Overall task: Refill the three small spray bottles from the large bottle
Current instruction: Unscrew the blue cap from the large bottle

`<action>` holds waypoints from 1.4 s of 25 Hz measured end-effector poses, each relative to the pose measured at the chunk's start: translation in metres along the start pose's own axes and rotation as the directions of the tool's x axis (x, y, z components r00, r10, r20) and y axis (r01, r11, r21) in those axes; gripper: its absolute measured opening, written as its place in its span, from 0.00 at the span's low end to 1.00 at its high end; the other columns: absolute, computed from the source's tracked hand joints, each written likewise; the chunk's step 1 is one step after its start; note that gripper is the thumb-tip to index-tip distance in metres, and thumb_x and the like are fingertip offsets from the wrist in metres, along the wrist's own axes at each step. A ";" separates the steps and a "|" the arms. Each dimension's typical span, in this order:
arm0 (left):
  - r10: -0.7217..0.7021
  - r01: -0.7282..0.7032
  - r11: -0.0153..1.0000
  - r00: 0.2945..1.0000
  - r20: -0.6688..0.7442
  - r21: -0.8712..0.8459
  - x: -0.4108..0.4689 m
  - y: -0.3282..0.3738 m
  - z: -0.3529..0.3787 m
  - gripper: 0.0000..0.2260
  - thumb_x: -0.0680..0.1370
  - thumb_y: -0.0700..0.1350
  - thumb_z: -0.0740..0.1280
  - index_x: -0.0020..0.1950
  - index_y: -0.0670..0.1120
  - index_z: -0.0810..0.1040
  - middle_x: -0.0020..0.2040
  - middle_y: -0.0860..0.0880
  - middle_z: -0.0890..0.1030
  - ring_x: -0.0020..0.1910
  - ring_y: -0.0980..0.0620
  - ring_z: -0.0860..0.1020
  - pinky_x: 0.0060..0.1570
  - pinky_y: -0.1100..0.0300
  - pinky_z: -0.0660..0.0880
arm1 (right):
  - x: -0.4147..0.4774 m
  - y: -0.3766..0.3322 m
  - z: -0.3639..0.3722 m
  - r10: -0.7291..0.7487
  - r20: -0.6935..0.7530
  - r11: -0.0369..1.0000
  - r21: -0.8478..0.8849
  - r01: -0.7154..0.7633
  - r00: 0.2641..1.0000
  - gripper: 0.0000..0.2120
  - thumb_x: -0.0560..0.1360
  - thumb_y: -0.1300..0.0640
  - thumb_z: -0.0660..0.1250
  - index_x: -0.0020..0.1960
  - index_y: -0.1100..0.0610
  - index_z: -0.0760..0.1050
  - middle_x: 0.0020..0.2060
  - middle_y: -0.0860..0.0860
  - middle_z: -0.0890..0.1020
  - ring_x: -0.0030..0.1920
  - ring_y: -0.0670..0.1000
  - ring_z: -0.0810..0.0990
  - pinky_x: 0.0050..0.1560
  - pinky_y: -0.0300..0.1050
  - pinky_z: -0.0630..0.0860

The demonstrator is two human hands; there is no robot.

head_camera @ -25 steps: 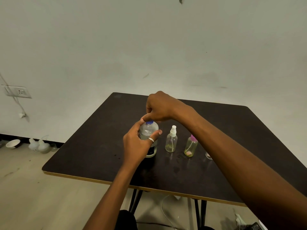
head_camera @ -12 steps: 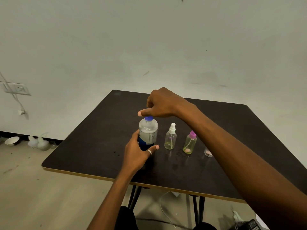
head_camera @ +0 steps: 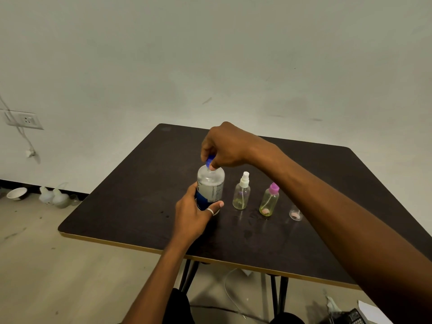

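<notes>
A person's left hand point(head_camera: 190, 215) was wrapped around the lower body of the large bottle point(head_camera: 210, 184), which stood upright on the dark table point(head_camera: 131, 206) near its middle, a ring point(head_camera: 210, 211) showing on one finger. The right hand point(head_camera: 225, 146) reached in from above, its fingertips pinched on the blue cap point(head_camera: 209, 161) at the bottle's neck; the cap sat tilted, though whether it was free of the neck could not be told.

To the bottle's right stood the three small spray bottles in a row, apart from one another. The nearest, with a white top point(head_camera: 242, 194), held a little pale liquid at its base. The next, with a pink top point(head_camera: 269, 202), looked yellowish inside. The third point(head_camera: 295, 213) was mostly hidden behind the right forearm, only its clear base with a pinkish trace visible.

On the floor by the wall lay a white bowl point(head_camera: 16, 193) and some pale containers point(head_camera: 54, 197). A wall socket point(head_camera: 25, 119) with a cable hung at left.
</notes>
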State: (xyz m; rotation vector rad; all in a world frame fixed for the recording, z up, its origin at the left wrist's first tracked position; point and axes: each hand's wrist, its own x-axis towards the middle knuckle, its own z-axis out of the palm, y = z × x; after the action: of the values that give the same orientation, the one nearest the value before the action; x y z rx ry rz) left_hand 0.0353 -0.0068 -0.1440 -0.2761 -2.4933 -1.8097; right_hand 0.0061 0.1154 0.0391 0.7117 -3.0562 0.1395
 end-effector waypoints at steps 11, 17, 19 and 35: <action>0.025 -0.025 1.000 1.000 -0.007 -0.011 -0.003 0.000 -0.001 0.34 0.71 0.49 0.78 0.74 0.51 0.67 0.67 0.53 0.76 0.58 0.64 0.72 0.43 0.80 0.70 | 0.005 -0.007 0.004 0.167 -0.119 0.977 -0.111 -0.180 0.979 0.23 0.71 0.41 0.71 0.30 0.56 0.70 0.27 0.50 0.74 0.30 0.49 0.73 0.36 0.44 0.71; 0.021 -0.021 1.000 1.000 0.000 -0.005 -0.001 -0.002 -0.001 0.35 0.71 0.50 0.78 0.74 0.51 0.67 0.68 0.53 0.76 0.62 0.61 0.73 0.49 0.77 0.69 | 0.003 -0.003 0.000 0.063 -0.003 0.998 -0.011 -0.063 0.998 0.11 0.69 0.57 0.77 0.50 0.55 0.84 0.46 0.49 0.85 0.47 0.48 0.83 0.51 0.44 0.79; 0.019 -0.019 1.000 1.000 0.005 -0.007 -0.001 -0.001 0.000 0.35 0.71 0.49 0.77 0.74 0.51 0.66 0.69 0.52 0.75 0.62 0.62 0.71 0.52 0.76 0.68 | 0.002 -0.002 0.000 0.041 0.008 0.999 0.015 -0.041 0.999 0.12 0.68 0.60 0.77 0.51 0.55 0.84 0.48 0.49 0.85 0.48 0.47 0.83 0.54 0.44 0.79; 0.041 -0.041 0.999 0.999 -0.003 0.001 -0.001 -0.003 -0.002 0.34 0.71 0.50 0.78 0.74 0.51 0.67 0.68 0.53 0.76 0.60 0.63 0.71 0.45 0.80 0.69 | 0.008 -0.018 0.002 0.244 -0.080 0.961 -0.115 -0.252 0.967 0.21 0.74 0.47 0.71 0.30 0.55 0.66 0.26 0.49 0.73 0.28 0.46 0.74 0.33 0.38 0.68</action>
State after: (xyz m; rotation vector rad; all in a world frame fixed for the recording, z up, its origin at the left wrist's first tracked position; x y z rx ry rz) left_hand 0.0361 -0.0093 -0.1463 -0.3218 -2.4675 -1.7917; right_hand 0.0073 0.0953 0.0384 0.3095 -3.0449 -0.0278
